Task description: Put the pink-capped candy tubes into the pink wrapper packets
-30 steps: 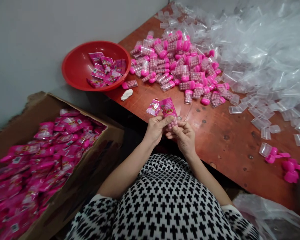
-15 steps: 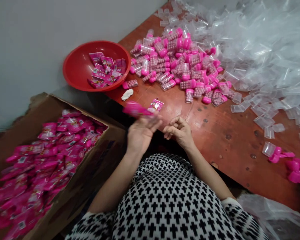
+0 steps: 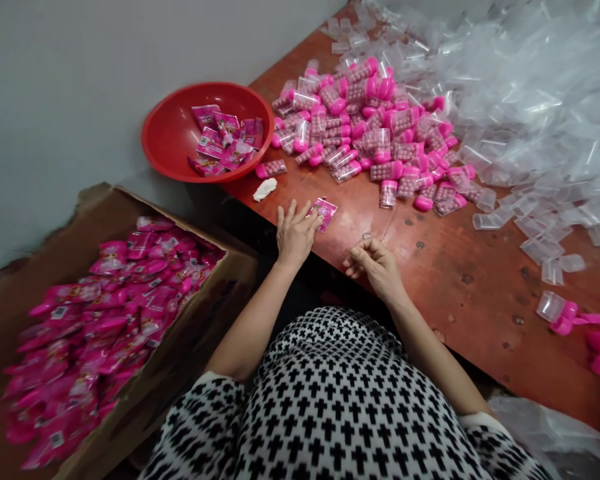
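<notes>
My left hand [image 3: 294, 231] lies with fingers spread on the reddish table [image 3: 445, 267], its fingertips touching a small pink printed packet [image 3: 324, 213]. My right hand [image 3: 375, 263] rests close by on the table with its fingers curled together; I cannot make out anything in them. Beyond both hands lies a heap of clear tubes with pink caps and pink beads [image 3: 370, 127]. To my left stands an open cardboard box [image 3: 180, 347] full of pink wrapped packs [image 3: 105, 320].
A red bowl [image 3: 173, 137] holding several pink packets sits at the table's far left corner. A large pile of clear empty plastic tubes [image 3: 530, 100] covers the far right. Loose pink caps [image 3: 587, 333] lie at the right edge. A small white scrap [image 3: 265, 189] lies near the bowl.
The filled pink pack that both hands held has left my hands, swung leftward toward the box. My left hand has come back to the table onto the small packet. My right hand stays curled.
</notes>
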`<state>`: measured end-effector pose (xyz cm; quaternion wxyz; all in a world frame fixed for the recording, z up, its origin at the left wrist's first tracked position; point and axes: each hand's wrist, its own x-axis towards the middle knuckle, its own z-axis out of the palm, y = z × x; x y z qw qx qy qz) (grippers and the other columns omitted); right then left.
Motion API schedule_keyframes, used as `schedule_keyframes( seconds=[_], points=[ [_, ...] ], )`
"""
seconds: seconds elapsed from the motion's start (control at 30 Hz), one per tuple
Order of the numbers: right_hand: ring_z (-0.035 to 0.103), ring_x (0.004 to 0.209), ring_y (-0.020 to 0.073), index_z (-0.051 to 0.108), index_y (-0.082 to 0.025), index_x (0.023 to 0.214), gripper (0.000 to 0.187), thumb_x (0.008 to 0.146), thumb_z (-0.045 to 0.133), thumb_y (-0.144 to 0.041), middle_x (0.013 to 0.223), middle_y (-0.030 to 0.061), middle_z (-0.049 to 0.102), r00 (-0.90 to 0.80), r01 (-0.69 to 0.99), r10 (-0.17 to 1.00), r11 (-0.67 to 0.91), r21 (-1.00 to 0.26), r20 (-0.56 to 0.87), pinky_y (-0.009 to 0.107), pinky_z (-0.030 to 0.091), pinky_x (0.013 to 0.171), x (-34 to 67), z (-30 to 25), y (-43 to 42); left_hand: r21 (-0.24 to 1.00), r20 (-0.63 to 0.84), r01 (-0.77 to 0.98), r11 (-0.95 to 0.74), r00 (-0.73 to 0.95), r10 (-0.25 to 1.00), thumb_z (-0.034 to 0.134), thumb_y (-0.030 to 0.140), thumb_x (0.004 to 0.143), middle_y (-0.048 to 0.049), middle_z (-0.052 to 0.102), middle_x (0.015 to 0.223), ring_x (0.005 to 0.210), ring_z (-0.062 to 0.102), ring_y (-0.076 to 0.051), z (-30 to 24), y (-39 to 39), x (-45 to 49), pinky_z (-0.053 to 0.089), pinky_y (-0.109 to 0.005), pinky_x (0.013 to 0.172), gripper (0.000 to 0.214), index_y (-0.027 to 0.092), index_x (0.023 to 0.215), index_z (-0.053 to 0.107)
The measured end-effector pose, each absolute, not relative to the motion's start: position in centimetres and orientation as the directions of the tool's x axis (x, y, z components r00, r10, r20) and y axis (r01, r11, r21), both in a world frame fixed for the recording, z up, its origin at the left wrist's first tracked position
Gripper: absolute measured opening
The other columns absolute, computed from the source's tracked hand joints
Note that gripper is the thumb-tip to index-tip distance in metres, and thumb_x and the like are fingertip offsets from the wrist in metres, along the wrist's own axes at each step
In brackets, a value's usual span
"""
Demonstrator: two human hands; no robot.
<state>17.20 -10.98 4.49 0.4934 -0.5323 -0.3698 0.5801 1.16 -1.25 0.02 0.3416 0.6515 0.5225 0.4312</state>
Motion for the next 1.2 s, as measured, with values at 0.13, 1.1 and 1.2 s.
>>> schedule_keyframes(
  seconds=[0.13, 1.1, 1.2],
  points=[
    [0.059, 0.05, 0.0093, 0.053, -0.018, 0.075, 0.031, 0.077, 0.066, -0.046, 0.063, -0.0015, 0.065, 0.042, -0.111, 0.976, -0.207, -0.972, -0.212, 0.02, 0.048, 0.047, 17.5, 4.2, -10.0, 0.871, 0.245, 0.425, -0.245, 0.057, 0.968, 0.061, 0.028, 0.081, -0.0033, 0.064, 0.122, 0.137, 0.035, -0.024, -0.8, -1.1, 1.1, 0.001, -0.053, 0.114, 0.015, 0.028, 0.092, 0.072],
    [0.064, 0.099, 0.0338, 0.062, -0.005, 0.107, 0.045, 0.085, 0.054, -0.044, 0.105, 0.0235, 0.067, 0.442, 0.89, 0.895, -0.445, -0.101, -0.054, 0.041, 0.048, 0.081, 23.5, 6.2, 0.1, 0.696, -0.527, -0.475, 0.538, 0.171, 0.833, 0.083, 0.023, 0.053, -0.0049, 0.068, 0.062, 0.054, 0.062, -0.012, 4.2, -5.1, 4.6, 0.054, -0.023, 0.052, 0.024, 0.009, 0.066, 0.069],
    [0.065, 0.097, 0.0336, 0.065, -0.005, 0.103, 0.036, 0.086, 0.049, -0.033, 0.103, 0.0243, 0.067, 0.405, 0.911, 0.913, -0.408, -0.067, -0.05, 0.04, 0.048, 0.08, 24.0, 5.9, 0.1, 0.649, -0.55, -0.542, 0.534, 0.15, 0.821, 0.081, 0.019, 0.059, -0.0031, 0.066, 0.061, 0.053, 0.061, -0.01, 4.3, -4.9, 4.5, 0.054, -0.022, 0.051, 0.018, 0.009, 0.065, 0.067]
  ],
)
